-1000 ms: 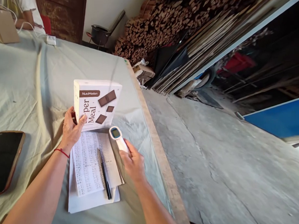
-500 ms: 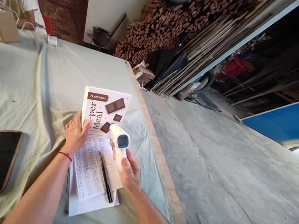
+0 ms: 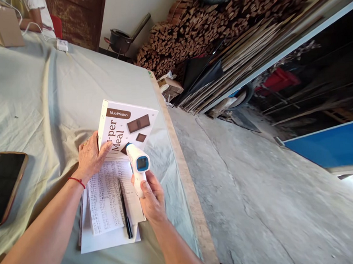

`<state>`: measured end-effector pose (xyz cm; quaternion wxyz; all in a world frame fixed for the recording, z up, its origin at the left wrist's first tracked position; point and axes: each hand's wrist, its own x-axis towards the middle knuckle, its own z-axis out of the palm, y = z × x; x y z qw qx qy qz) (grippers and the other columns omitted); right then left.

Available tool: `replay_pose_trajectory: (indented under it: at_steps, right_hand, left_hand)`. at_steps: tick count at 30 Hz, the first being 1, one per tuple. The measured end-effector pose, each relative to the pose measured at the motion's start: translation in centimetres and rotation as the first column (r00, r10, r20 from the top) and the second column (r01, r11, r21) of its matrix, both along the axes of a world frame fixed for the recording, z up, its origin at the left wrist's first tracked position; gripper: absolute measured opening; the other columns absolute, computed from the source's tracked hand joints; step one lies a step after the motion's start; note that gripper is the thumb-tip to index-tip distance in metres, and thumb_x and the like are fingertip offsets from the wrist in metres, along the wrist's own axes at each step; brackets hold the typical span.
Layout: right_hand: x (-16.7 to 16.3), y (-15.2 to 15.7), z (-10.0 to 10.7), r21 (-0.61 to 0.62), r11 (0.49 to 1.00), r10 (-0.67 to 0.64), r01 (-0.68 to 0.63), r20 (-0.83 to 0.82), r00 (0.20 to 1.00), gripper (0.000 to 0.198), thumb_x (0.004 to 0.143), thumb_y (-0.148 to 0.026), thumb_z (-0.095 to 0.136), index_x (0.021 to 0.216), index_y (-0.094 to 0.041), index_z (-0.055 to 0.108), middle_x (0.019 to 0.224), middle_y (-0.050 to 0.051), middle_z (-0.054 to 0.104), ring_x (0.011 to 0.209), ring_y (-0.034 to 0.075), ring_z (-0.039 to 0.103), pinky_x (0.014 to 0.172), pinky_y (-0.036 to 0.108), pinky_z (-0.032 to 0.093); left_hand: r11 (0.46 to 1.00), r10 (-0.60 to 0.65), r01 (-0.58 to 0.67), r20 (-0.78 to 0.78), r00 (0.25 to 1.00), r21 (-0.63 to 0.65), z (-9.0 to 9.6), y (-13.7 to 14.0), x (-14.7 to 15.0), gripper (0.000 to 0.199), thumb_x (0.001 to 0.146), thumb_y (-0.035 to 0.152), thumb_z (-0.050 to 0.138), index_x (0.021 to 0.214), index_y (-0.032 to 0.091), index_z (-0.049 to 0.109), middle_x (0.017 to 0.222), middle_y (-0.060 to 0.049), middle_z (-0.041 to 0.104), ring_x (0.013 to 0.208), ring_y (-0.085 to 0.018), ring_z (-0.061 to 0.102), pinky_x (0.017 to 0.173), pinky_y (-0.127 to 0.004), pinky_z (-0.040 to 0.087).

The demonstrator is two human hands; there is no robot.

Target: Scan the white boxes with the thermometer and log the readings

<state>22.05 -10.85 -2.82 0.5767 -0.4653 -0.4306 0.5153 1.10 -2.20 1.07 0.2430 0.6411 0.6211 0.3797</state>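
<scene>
My left hand [image 3: 91,154] grips the lower left side of a white meal box [image 3: 141,110] with brown print, its thumb across the front. The box is held up, tilted, over the far end of some papers. In my right hand [image 3: 152,197] is a white infrared thermometer [image 3: 138,160] with a blue-rimmed screen, my fingers wrapped round its handle. Its nose points at the lower part of the box; whether they touch I cannot tell. Below both hands lie handwritten sheets [image 3: 104,204], with a black pen [image 3: 124,209] resting on them.
A smartphone [image 3: 6,186] lies on the cloth-covered table [image 3: 21,89] at left. Beyond it stand a cardboard box [image 3: 7,25] and a small white box [image 3: 62,45], near a seated person [image 3: 38,17]. The table edge [image 3: 181,163] borders concrete floor. Stacked firewood [image 3: 170,36] fills the back.
The meal box has shifted slightly right and turned a little, showing more of its side. The thermometer has moved slightly left and up, nearer the box. Both hands keep their holds.
</scene>
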Motion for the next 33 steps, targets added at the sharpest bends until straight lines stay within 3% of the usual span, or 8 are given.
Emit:
replay_pose_trajectory:
  at_steps: [4,9,14,28,33]
  right_hand:
    - [-0.13,-0.01,0.03,0.022,1.000,0.016,-0.017,0.026,1.000,0.053,0.081,-0.059,0.075,0.122,-0.027,0.071,0.101,0.005,0.075,0.090,0.022,0.067,0.086,0.041,0.054]
    - [-0.25,0.01,-0.06,0.002,1.000,-0.022,0.022,-0.022,1.000,0.052,0.080,-0.056,0.078,0.123,-0.027,0.069,0.102,0.005,0.075,0.090,0.022,0.068,0.087,0.040,0.055]
    - [-0.31,0.01,0.32,0.029,0.999,0.017,-0.016,-0.032,0.999,0.050,0.081,-0.056,0.077,0.121,-0.027,0.070,0.104,0.006,0.075,0.099,0.024,0.069,0.093,0.043,0.054]
    - [-0.25,-0.13,0.36,0.043,0.999,0.018,-0.022,0.091,0.996,0.058,0.082,-0.062,0.072,0.127,-0.026,0.066,0.105,0.007,0.074,0.101,0.027,0.069,0.091,0.046,0.055]
    - [-0.34,-0.15,0.42,0.028,0.999,0.015,-0.016,0.050,0.999,0.054,0.082,-0.059,0.074,0.124,-0.027,0.066,0.108,0.006,0.074,0.101,0.025,0.069,0.091,0.045,0.055]
  left_hand:
    - [1.000,-0.005,0.005,0.010,1.000,-0.002,0.03,-0.02,-0.08,0.055,0.098,0.067,0.042,0.132,0.024,0.051,0.128,-0.011,0.068,0.122,-0.038,0.060,0.103,-0.059,0.040]
    - [1.000,-0.022,0.023,0.041,0.999,-0.016,0.32,-0.04,-0.12,0.064,0.087,0.067,0.065,0.132,0.024,0.050,0.133,-0.012,0.067,0.127,-0.040,0.058,0.108,-0.062,0.036]
    - [0.999,-0.044,0.044,0.024,0.999,-0.006,0.48,-0.01,-0.10,0.068,0.083,0.063,0.072,0.135,0.026,0.047,0.135,-0.010,0.065,0.129,-0.040,0.057,0.110,-0.063,0.036]
    - [0.999,-0.038,0.037,0.031,0.999,0.011,0.30,0.13,-0.03,0.060,0.083,0.060,0.074,0.128,0.026,0.054,0.130,-0.010,0.068,0.125,-0.039,0.061,0.110,-0.062,0.038]
    - [1.000,-0.025,0.025,0.026,0.999,-0.009,0.37,0.16,0.10,0.060,0.083,0.058,0.075,0.128,0.025,0.053,0.130,-0.009,0.068,0.126,-0.039,0.060,0.110,-0.062,0.037]
